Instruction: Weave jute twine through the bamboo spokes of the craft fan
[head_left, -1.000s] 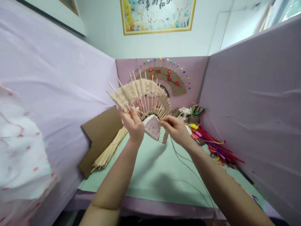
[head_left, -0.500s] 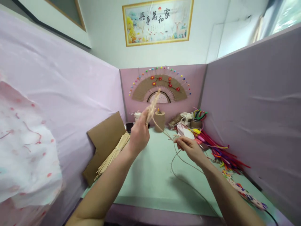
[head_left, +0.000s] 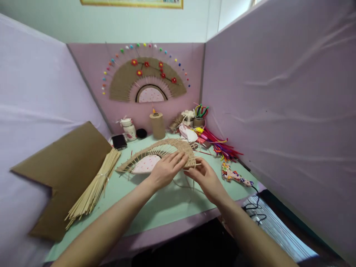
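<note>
Mid-weave: left hand (head_left: pixel 166 170) flat, grip open, pins the fan (head_left: pixel 164 148) to the desk (head_left: pixel 167 207); right hand (head_left: pixel 205 178) grip pinches twine (head_left: pixel 182 184), which I judge must next be threaded taut.

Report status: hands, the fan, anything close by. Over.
Left hand flat on woven fan, lying on green table. Right hand at fan's right edge, grip unclear. Glue gun nearby, not touching.
</note>
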A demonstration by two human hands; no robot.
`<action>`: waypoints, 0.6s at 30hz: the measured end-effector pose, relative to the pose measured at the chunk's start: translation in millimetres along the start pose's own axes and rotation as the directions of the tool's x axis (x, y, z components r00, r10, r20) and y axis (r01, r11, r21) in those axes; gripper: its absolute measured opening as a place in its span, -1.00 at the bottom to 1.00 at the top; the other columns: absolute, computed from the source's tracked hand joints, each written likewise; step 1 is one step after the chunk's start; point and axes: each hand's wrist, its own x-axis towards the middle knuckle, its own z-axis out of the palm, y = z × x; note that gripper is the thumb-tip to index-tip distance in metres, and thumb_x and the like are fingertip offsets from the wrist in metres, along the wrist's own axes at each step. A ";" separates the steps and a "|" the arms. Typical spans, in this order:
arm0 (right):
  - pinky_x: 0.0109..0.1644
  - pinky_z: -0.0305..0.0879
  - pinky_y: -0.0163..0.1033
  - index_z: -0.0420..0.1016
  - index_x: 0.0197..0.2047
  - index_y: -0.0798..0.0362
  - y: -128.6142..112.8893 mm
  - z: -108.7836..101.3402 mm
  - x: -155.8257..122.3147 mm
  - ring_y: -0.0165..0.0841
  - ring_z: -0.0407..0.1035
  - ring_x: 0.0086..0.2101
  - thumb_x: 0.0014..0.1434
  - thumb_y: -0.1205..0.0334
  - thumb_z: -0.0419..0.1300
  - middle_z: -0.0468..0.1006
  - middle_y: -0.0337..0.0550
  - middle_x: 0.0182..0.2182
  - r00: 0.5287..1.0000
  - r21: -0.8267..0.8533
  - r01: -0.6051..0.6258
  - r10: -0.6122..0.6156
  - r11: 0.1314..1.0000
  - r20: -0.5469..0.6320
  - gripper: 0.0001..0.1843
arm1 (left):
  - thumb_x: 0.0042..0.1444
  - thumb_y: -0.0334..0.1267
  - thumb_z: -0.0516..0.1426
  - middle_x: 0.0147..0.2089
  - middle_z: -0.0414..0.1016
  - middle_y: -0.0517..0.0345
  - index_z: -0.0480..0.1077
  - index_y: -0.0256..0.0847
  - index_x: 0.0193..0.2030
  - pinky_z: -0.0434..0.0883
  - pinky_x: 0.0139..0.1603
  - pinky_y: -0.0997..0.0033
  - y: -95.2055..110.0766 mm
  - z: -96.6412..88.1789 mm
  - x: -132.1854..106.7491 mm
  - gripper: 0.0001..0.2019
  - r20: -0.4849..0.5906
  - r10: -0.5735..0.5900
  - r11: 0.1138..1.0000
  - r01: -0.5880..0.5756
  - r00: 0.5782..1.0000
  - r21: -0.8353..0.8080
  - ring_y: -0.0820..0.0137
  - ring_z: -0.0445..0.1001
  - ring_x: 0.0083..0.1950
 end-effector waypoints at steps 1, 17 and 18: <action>0.00 0.43 -0.05 0.35 -0.11 -0.02 6.0 1.7 -3.0 -0.28 0.46 -0.13 0.05 0.02 0.34 0.53 -0.14 -0.16 0.999 0.009 -0.012 0.012 1.000 -0.045 -0.60 | 0.27 -0.40 -0.06 0.26 0.36 -0.14 0.24 -0.26 0.27 0.40 0.14 0.15 8.3 4.0 -2.0 -0.57 0.007 -0.020 1.000 0.020 1.000 -0.010 0.20 0.38 0.22; -0.59 0.05 -0.37 0.36 -0.11 0.01 23.1 -21.7 -24.5 -0.53 0.07 -0.62 0.08 -0.01 0.29 0.31 -0.36 -0.54 0.989 -0.235 -0.072 0.039 0.969 -0.142 -0.62 | 0.26 -0.34 0.05 -0.11 0.54 -0.03 0.44 -0.22 0.01 0.36 -0.12 0.28 65.4 19.8 19.0 -0.76 -0.211 -0.210 0.946 0.144 0.955 -0.290 0.29 0.44 -0.07; -0.57 0.07 -0.37 0.37 -0.11 0.01 22.1 -21.6 -25.1 -0.52 0.10 -0.60 0.06 0.00 0.30 0.36 -0.32 -0.48 0.990 -0.239 -0.060 0.027 0.969 -0.138 -0.61 | 0.25 -0.36 0.05 -0.14 0.53 -0.01 0.44 -0.21 0.01 0.36 -0.12 0.29 66.3 17.9 17.5 -0.76 -0.236 -0.222 0.940 0.144 0.946 -0.309 0.30 0.44 -0.09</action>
